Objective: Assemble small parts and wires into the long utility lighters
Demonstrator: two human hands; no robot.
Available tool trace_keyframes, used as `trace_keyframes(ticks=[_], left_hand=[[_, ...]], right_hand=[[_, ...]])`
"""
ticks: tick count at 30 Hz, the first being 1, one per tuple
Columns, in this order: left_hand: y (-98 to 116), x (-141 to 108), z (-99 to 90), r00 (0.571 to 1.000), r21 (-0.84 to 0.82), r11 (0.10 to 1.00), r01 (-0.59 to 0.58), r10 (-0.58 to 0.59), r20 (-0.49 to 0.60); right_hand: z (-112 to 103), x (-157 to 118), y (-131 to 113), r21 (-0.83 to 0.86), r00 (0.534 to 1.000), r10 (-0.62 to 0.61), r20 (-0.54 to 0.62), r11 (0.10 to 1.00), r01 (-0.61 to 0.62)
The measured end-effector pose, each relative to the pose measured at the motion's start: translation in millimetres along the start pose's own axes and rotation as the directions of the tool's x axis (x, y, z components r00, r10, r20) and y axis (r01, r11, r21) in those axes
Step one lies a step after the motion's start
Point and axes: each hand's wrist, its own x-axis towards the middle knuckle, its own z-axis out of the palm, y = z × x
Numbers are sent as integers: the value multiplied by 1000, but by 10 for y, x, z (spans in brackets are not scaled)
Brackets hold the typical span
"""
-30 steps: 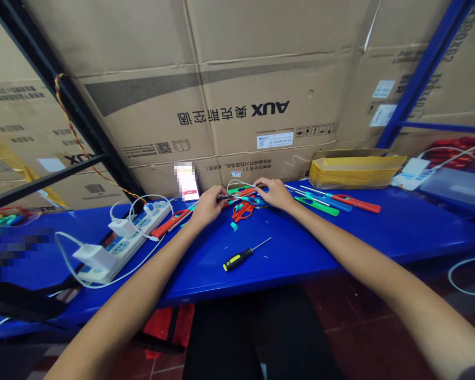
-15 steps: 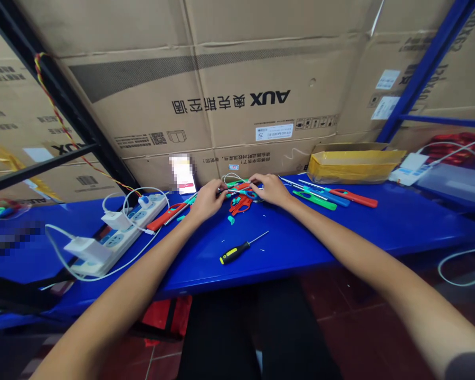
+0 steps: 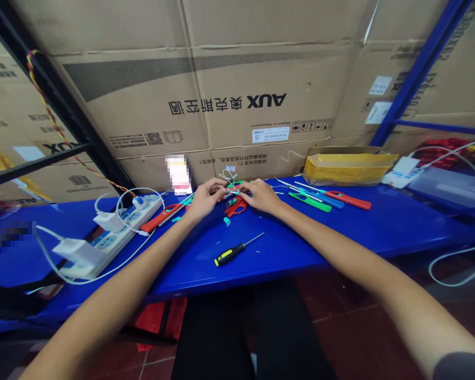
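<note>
A thin part (image 3: 233, 193) was held at frame centre, between the two hands, over the far side of the blue table (image 3: 285, 248). The left hand (image 3: 208, 198) was pinched, thumb to fingers, on its left end; the right hand (image 3: 262, 196) was closed at the fingertips on its right end; exact contact too small to be told. A white wire (image 3: 233, 177) was looped up just behind; whether it was joined to the part could not be made out. Part was judged light and fairly stiff, smooth enough to be rolled in the fingers, easily bent if forced; wire was judged soft, weak at its ends. Best held, as judged, by a light pinch near each end, wire unpulled. Red pieces (image 3: 236, 207) were piled just below the hands, with a cyan cap (image 3: 227, 221) beside them. A screwdriver (image 3: 231, 254) was laid lower centre, untouched. A green lighter (image 3: 319, 206), blue lighter (image 3: 332, 201) and red lighter (image 3: 352, 200) were grouped right of centre.
</note>
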Motion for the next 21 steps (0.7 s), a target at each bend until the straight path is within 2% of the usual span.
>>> trace_keyframes(ticks=[2, 5, 8, 11, 16, 21], left_hand=[[28, -19, 11, 995, -86, 995, 47, -39, 90], [92, -56, -1, 986, -121, 989, 81, -62, 152], [180, -81, -30, 957, -74, 990, 118, -94, 276], [265, -82, -39, 924, 23, 995, 93, -95, 370], [275, -44, -50, 970, 194, 981, -17, -30, 241], [159, -14, -114, 980, 391, 916, -96, 18, 198]], right_hand=[[-6, 3, 33, -45, 1000, 18, 2, 999, -18], [-42, 15, 105, -38, 1000, 18, -4, 999, -18], [-107, 32, 172, -22, 1000, 16, -14, 1000, -16], [-178, 49, 192, 4, 999, -8, -39, 1000, 8], [-240, 67, 135, 9, 995, -30, -100, 999, 31], [-239, 44, 96, 26, 983, -5, -185, 1000, 10]])
